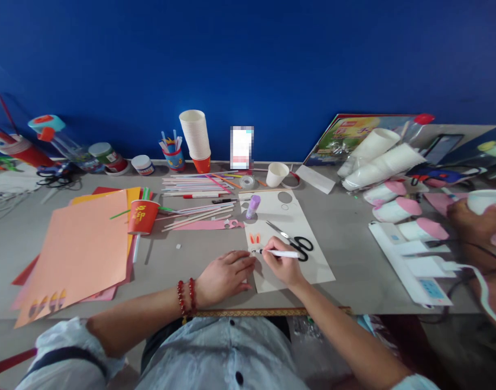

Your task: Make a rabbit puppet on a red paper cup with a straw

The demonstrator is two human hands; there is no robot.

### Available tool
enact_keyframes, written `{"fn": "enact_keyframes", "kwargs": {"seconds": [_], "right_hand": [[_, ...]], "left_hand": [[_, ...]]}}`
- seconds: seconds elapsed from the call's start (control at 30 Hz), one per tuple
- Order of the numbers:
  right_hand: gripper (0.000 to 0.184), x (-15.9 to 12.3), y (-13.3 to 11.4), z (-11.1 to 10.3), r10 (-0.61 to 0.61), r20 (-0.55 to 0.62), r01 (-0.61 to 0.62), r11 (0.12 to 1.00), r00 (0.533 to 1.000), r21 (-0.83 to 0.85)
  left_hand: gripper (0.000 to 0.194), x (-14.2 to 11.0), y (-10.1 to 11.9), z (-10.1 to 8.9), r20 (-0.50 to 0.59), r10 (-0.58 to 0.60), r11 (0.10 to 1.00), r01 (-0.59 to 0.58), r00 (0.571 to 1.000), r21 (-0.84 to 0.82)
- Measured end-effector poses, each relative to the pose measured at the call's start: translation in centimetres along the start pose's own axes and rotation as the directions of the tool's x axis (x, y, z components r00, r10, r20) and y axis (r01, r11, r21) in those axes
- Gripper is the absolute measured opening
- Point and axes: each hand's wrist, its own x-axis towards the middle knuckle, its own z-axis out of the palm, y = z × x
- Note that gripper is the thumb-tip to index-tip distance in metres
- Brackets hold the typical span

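Note:
My right hand (283,265) grips a white marker pen (286,253), its tip down at a small white rabbit-head cutout (255,242) with orange-pink inner ears. My left hand (227,276) lies flat beside the cutout, fingers stretched, fingertips at the left edge of a white paper sheet (313,271). Whether those fingertips touch the cutout, I cannot tell. Black-handled scissors (302,246) rest on the sheet just beyond my right hand. A purple glue stick (253,207) stands near the sheet's far left, and a pink paper strip (199,225) with cut holes lies left of it.
Left are coloured paper sheets (81,233) and a red paper cup (142,216). Straws and sticks (197,187) lie ahead, before a stack of white cups (194,132). Right are a power strip (410,265) with cables and pink-tipped white rolls (398,208). Another person's hand (473,222) holds a white cup.

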Motion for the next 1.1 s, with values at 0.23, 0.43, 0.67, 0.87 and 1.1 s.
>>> {"fn": "enact_keyframes", "kwargs": {"seconds": [0.23,0.43,0.67,0.87,1.1], "right_hand": [[0.018,-0.03,0.06,0.07,0.013,-0.014,-0.013,1.0,1.0,0.01],[0.018,-0.02,0.03,0.01,0.014,-0.026,-0.014,1.0,1.0,0.013],[0.018,-0.01,0.05,0.04,0.015,-0.019,-0.016,1.0,1.0,-0.003],[0.018,-0.03,0.06,0.01,0.036,-0.023,-0.036,0.999,0.999,0.022],[0.019,-0.06,0.08,0.04,0.033,-0.009,-0.033,0.999,0.999,0.024]], "left_hand": [[0.043,-0.02,-0.02,0.03,-0.008,0.008,1.0,-0.008,1.0,0.001],[0.043,-0.05,-0.08,0.05,-0.012,0.007,1.0,-0.007,1.0,-0.008],[0.042,0.03,-0.01,0.04,-0.007,-0.003,1.0,0.003,1.0,-0.013],[0.042,-0.03,-0.07,0.12,-0.01,0.006,1.0,-0.006,1.0,-0.001],[0.041,0.02,-0.01,0.04,-0.014,0.005,1.0,-0.005,1.0,-0.001]]}}
